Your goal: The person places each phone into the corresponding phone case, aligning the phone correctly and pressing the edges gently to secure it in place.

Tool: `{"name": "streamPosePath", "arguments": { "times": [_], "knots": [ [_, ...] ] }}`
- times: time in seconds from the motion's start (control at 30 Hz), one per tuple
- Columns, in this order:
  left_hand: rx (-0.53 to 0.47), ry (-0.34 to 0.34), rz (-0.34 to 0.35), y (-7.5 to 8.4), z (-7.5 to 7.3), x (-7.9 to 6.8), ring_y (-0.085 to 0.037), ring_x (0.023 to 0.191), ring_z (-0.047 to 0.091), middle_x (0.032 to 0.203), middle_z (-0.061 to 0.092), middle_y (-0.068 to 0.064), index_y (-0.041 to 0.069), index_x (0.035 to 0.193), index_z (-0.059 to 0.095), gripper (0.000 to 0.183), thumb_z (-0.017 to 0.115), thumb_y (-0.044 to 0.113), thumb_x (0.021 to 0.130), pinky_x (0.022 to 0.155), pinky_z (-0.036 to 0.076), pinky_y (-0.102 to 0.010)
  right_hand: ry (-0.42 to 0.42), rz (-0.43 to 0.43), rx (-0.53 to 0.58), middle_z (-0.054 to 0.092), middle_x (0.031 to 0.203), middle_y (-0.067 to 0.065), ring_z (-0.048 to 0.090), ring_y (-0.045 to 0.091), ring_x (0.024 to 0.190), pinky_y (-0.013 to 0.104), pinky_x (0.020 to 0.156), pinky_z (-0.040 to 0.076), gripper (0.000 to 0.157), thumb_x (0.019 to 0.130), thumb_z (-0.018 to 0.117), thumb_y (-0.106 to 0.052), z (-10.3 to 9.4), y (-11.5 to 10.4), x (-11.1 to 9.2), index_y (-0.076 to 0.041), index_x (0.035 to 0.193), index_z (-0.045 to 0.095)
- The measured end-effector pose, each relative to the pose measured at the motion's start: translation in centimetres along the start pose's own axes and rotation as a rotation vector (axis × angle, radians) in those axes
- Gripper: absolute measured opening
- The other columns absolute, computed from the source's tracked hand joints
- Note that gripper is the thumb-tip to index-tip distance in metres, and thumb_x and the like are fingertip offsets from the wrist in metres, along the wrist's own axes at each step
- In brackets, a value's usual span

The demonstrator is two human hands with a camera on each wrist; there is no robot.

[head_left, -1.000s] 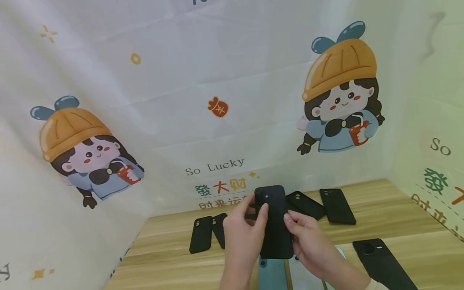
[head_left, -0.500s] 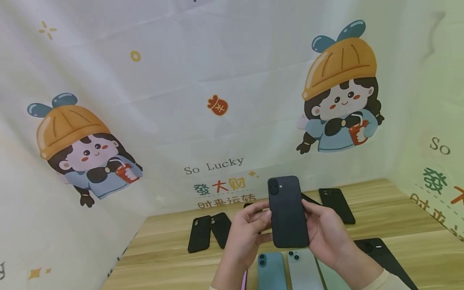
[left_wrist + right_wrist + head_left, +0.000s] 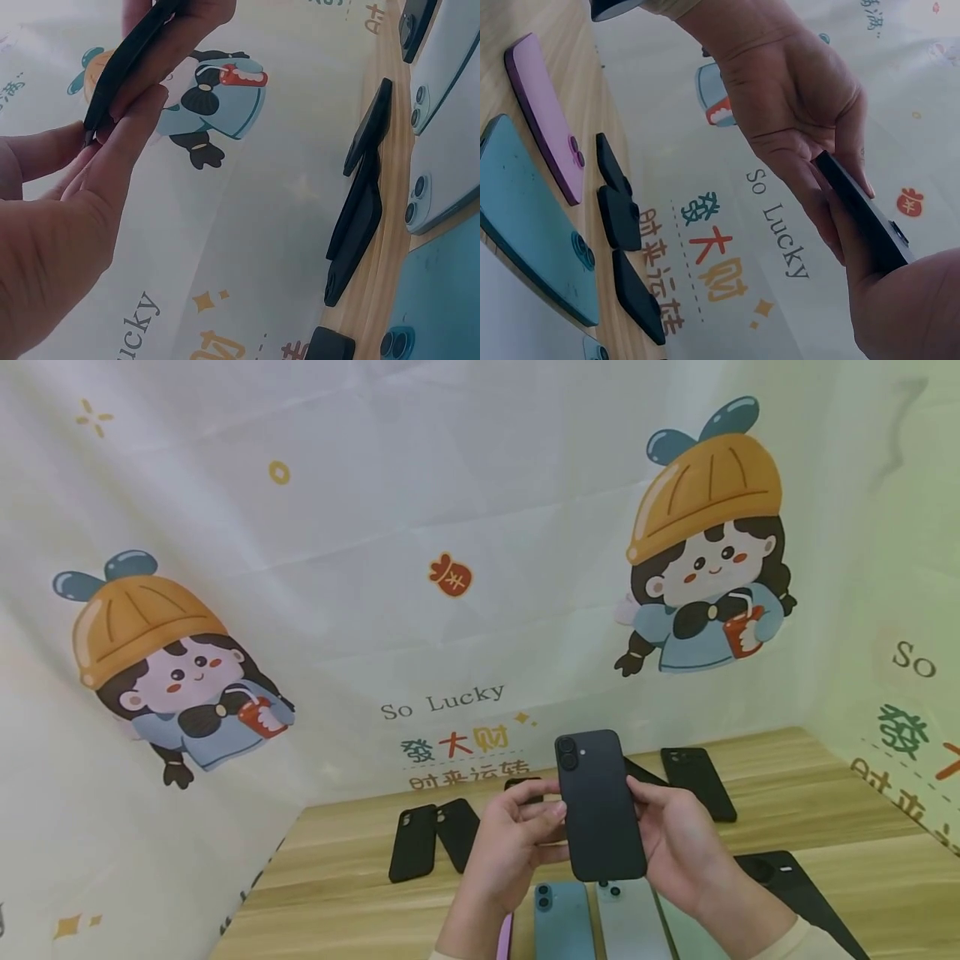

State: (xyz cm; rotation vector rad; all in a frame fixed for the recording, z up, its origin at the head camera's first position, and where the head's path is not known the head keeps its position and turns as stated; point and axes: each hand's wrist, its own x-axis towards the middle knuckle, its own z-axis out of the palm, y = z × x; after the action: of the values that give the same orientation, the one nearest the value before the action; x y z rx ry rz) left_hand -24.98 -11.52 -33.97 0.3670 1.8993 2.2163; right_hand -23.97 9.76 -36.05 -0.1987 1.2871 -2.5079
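Observation:
Both my hands hold up a dark blue-black phone (image 3: 602,810), its back with two camera lenses facing me. My left hand (image 3: 504,839) grips its left edge, thumb at the side and fingers behind. At the right edge, my right hand (image 3: 686,843) has its thumb along the side, the other fingers mostly hidden. Edge-on, the phone (image 3: 131,64) looks thin in the left wrist view, between thumb and fingers. Below it on the table lie a teal phone (image 3: 564,922), a white phone (image 3: 636,922) and a pale green phone (image 3: 686,931), partly covered by my right forearm.
Black phone cases (image 3: 413,843) lie along the back of the wooden table (image 3: 337,877), with another case (image 3: 697,783) at the right. A larger black phone-shaped piece (image 3: 798,893) lies front right. A purple phone (image 3: 547,112) shows in the right wrist view. Printed cloth (image 3: 337,635) walls the table.
My left fingers have left the phone's camera area and now hold its left side. The phone has moved right and slightly up, then stayed nearly still, dipping a little.

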Motion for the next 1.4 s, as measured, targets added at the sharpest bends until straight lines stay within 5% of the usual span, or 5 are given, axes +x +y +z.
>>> {"name": "streamPosePath", "arguments": {
  "times": [0.37, 0.93, 1.07, 1.23, 1.4],
  "knots": [
    [0.023, -0.007, -0.001, -0.1, 0.0, 0.0, -0.016, 0.088, 0.079, 0.105, 0.082, -0.008, -0.002, 0.136, 0.063, 0.032, 0.065, 0.004, 0.105, 0.076, 0.066, -0.036, 0.012, 0.004, -0.033, 0.074, 0.117, -0.011, 0.073, 0.007, 0.112, 0.033, 0.103, 0.058, 0.045, 0.118, 0.024, -0.03, -0.1, 0.1, 0.1, -0.015, 0.159, 0.037],
    [0.121, -0.026, -0.02, 0.5, -1.3, -0.3, -0.021, 0.092, 0.079, 0.111, 0.079, -0.012, -0.003, 0.13, 0.065, 0.03, 0.069, 0.008, 0.103, 0.085, 0.066, -0.05, 0.031, 0.008, -0.13, 0.073, 0.111, -0.007, 0.072, 0.011, 0.106, 0.035, 0.099, 0.058, 0.042, 0.118, 0.026, -0.032, 0.3, 0.0, 0.2, -0.013, 0.141, 0.056],
    [0.289, 0.074, -0.036, 1.0, -3.6, 0.2, -0.022, 0.092, 0.079, 0.114, 0.078, -0.016, 0.0, 0.131, 0.066, 0.032, 0.065, 0.021, 0.107, 0.083, 0.067, -0.045, 0.004, 0.015, -0.152, 0.073, 0.115, -0.006, 0.073, 0.011, 0.106, 0.035, 0.098, 0.059, 0.047, 0.117, 0.026, -0.038, 0.5, -0.3, 0.3, -0.011, 0.141, 0.055],
    [0.612, 0.308, -0.053, 1.1, -8.2, 1.0, -0.024, 0.09, 0.076, 0.11, 0.076, -0.018, -0.003, 0.129, 0.067, 0.033, 0.059, 0.021, 0.109, 0.075, 0.066, -0.04, 0.025, 0.056, -0.207, 0.063, 0.146, 0.007, 0.072, 0.011, 0.113, 0.044, 0.108, 0.055, 0.067, 0.116, 0.021, -0.046, 0.4, -0.1, 0.4, 0.0, 0.166, 0.024],
    [1.043, 0.479, -0.049, -0.2, -13.1, 2.4, -0.02, 0.069, 0.063, 0.092, 0.073, -0.015, -0.002, 0.1, 0.074, 0.02, 0.061, 0.013, 0.101, 0.06, 0.054, -0.034, 0.012, 0.069, -0.233, 0.039, 0.167, 0.024, 0.07, 0.011, 0.117, 0.049, 0.112, 0.053, 0.073, 0.116, 0.019, -0.049, 0.4, 0.2, 0.5, 0.002, 0.168, 0.014]
  ]
}}
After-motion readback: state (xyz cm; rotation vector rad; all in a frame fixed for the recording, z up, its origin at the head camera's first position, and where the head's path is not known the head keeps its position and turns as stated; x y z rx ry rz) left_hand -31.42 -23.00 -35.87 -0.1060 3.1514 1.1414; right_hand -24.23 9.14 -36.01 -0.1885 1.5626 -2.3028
